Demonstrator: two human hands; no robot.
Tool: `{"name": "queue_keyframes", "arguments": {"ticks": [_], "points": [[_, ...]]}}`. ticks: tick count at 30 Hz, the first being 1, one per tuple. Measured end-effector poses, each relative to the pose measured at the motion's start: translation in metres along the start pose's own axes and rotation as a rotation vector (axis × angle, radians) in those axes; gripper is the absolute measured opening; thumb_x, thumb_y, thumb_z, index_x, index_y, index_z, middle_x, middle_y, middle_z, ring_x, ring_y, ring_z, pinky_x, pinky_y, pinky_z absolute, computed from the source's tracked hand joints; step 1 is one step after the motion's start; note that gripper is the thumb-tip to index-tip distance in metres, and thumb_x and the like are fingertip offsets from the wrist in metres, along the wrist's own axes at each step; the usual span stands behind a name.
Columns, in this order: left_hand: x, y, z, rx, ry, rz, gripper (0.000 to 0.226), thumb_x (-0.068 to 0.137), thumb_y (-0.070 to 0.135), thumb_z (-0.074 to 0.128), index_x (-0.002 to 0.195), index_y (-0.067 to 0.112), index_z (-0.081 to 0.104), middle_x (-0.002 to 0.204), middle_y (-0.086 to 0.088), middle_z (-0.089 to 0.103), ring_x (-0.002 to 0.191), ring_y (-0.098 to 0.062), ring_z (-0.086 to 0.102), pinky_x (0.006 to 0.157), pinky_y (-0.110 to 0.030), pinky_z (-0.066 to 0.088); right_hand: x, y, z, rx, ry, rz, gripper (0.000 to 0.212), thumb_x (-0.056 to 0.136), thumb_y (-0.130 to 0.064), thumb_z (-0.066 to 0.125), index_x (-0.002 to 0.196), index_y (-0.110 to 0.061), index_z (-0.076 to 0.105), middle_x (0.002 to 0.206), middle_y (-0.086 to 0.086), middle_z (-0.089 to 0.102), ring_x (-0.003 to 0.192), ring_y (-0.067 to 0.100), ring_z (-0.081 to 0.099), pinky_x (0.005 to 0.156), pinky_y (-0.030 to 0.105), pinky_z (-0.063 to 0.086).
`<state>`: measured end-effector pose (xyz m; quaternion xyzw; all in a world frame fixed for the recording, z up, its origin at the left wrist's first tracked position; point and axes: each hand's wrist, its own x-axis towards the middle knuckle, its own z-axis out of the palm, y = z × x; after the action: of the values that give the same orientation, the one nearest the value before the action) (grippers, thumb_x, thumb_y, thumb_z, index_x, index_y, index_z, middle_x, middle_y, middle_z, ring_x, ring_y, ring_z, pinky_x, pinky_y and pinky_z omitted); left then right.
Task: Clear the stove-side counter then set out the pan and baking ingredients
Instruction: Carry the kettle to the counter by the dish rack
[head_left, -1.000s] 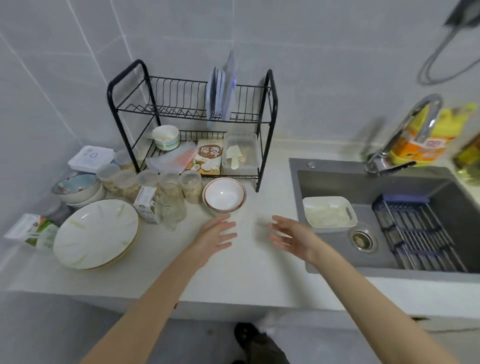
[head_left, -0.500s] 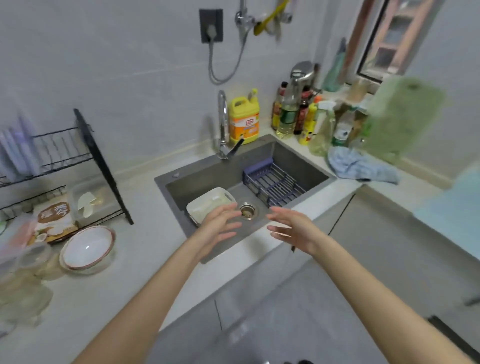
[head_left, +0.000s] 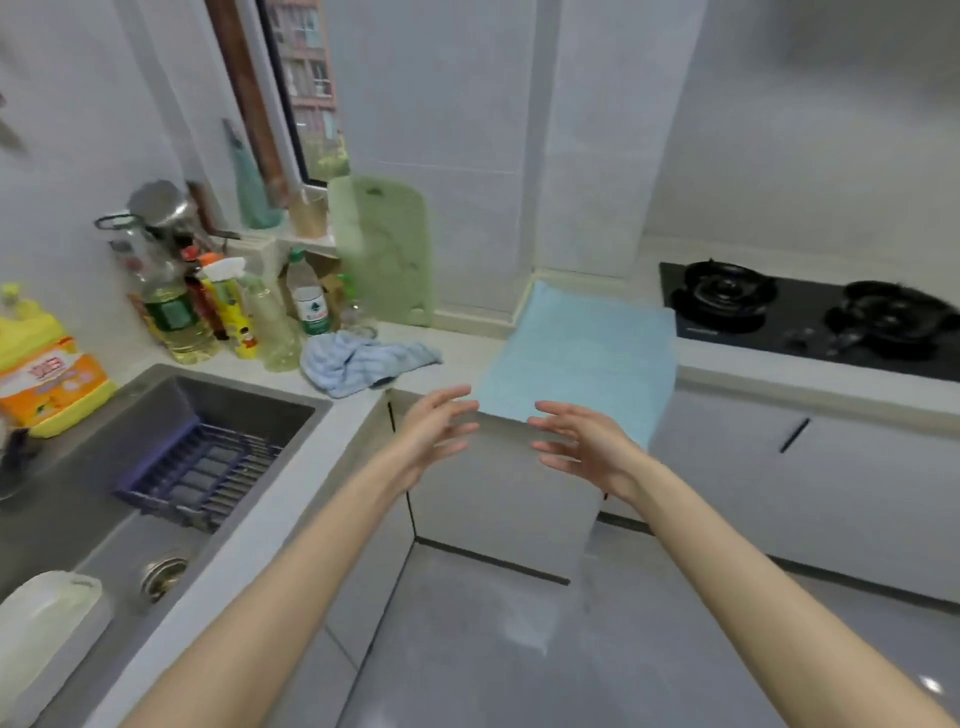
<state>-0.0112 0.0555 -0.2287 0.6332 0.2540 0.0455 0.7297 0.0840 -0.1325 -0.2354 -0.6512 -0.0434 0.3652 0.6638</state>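
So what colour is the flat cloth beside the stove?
The flat rectangular cloth is plain light blue, seen best in the head view.

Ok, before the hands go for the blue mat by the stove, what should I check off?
1. Left hand holds nothing: ok.
2. Right hand holds nothing: ok.
3. Nothing stands on the mat: ok.
4. Mat's front edge within reach: ok, it seems; both hands are open just in front of it.
5. Towel lies apart from the mat: ok.
6. Stove off: cannot tell; no flame shows, but the view is blurred.
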Motion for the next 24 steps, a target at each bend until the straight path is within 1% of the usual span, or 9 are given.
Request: {"name": "queue_keyframes", "arguments": {"ticks": [4, 5, 7, 9, 11, 13, 16, 20, 24], "points": [[0.057, 0.015, 0.107, 0.058, -0.157, -0.006, 0.031, 0.094, 0.017, 0.054, 0.124, 0.022, 0.057, 0.120, 0.003, 0.065, 0.105, -0.019, 0.065, 0.090, -0.034, 0.051, -0.003, -0.016, -0.107, 0.056, 0.161, -0.022, 0.030, 0.088, -0.012, 0.063, 0.117, -0.021, 0.063, 0.113, -0.001, 0.070, 0.088, 0.019, 0.069, 0.082, 0.031, 0.057], [0.064, 0.016, 0.118, 0.065, -0.173, -0.001, 0.030, 0.095, 0.017, 0.053, 0.124, 0.022, 0.057, 0.120, 0.003, 0.065, 0.105, -0.019, 0.065, 0.090, -0.033, 0.052, -0.003, -0.017, -0.119, 0.065, 0.180, -0.019, 0.029, 0.089, -0.012, 0.061, 0.117, -0.021, 0.063, 0.112, -0.001, 0.070, 0.087, 0.019, 0.069, 0.079, 0.030, 0.057], [0.088, 0.019, 0.174, 0.103, -0.266, -0.015, 0.030, 0.095, 0.017, 0.051, 0.124, 0.022, 0.057, 0.120, 0.004, 0.065, 0.104, -0.018, 0.066, 0.088, -0.032, 0.053, -0.011, -0.022, -0.170, 0.102, 0.272, -0.031, 0.029, 0.091, -0.012, 0.058, 0.119, -0.020, 0.061, 0.113, -0.001, 0.069, 0.087, 0.018, 0.068, 0.072, 0.027, 0.056], [0.108, 0.021, 0.224, 0.136, -0.353, -0.030, 0.030, 0.096, 0.016, 0.050, 0.125, 0.022, 0.056, 0.120, 0.003, 0.065, 0.104, -0.018, 0.066, 0.088, -0.033, 0.053, -0.018, -0.025, -0.214, 0.145, 0.352, -0.049, 0.028, 0.094, -0.012, 0.055, 0.120, -0.020, 0.060, 0.115, 0.000, 0.066, 0.090, 0.019, 0.066, 0.068, 0.025, 0.055], [0.123, 0.023, 0.270, 0.176, -0.431, -0.034, 0.031, 0.096, 0.016, 0.049, 0.125, 0.021, 0.056, 0.120, 0.003, 0.064, 0.104, -0.019, 0.066, 0.091, -0.035, 0.053, -0.023, -0.028, -0.253, 0.182, 0.430, -0.064, 0.027, 0.095, -0.013, 0.052, 0.120, -0.020, 0.059, 0.117, 0.001, 0.065, 0.093, 0.019, 0.065, 0.070, 0.025, 0.054], [0.137, 0.025, 0.311, 0.207, -0.496, -0.044, 0.031, 0.093, 0.016, 0.055, 0.123, 0.022, 0.058, 0.120, 0.003, 0.064, 0.103, -0.018, 0.066, 0.093, -0.036, 0.053, -0.026, -0.032, -0.287, 0.226, 0.503, -0.077, 0.027, 0.095, -0.013, 0.053, 0.120, -0.020, 0.059, 0.117, 0.001, 0.065, 0.096, 0.020, 0.065, 0.075, 0.027, 0.055], [0.162, 0.026, 0.374, 0.244, -0.595, -0.067, 0.031, 0.090, 0.018, 0.060, 0.121, 0.024, 0.059, 0.120, 0.004, 0.064, 0.104, -0.017, 0.065, 0.092, -0.034, 0.052, -0.025, -0.038, -0.340, 0.286, 0.586, -0.098, 0.027, 0.093, -0.013, 0.056, 0.118, -0.021, 0.060, 0.118, 0.000, 0.065, 0.098, 0.021, 0.065, 0.079, 0.028, 0.054], [0.205, 0.032, 0.456, 0.270, -0.704, -0.065, 0.031, 0.090, 0.019, 0.061, 0.120, 0.025, 0.061, 0.121, 0.004, 0.064, 0.105, -0.017, 0.065, 0.087, -0.031, 0.053, -0.019, -0.056, -0.410, 0.334, 0.691, -0.140, 0.022, 0.095, -0.013, 0.051, 0.112, -0.023, 0.061, 0.114, -0.001, 0.066, 0.098, 0.021, 0.065, 0.085, 0.031, 0.053], [0.246, 0.047, 0.540, 0.326, -0.823, -0.050, 0.031, 0.091, 0.022, 0.060, 0.121, 0.026, 0.060, 0.122, 0.005, 0.064, 0.105, -0.016, 0.065, 0.087, -0.030, 0.053, -0.013, -0.080, -0.479, 0.364, 0.791, -0.149, 0.026, 0.095, -0.012, 0.052, 0.118, -0.021, 0.060, 0.116, 0.000, 0.066, 0.098, 0.020, 0.065, 0.077, 0.028, 0.055]]}}
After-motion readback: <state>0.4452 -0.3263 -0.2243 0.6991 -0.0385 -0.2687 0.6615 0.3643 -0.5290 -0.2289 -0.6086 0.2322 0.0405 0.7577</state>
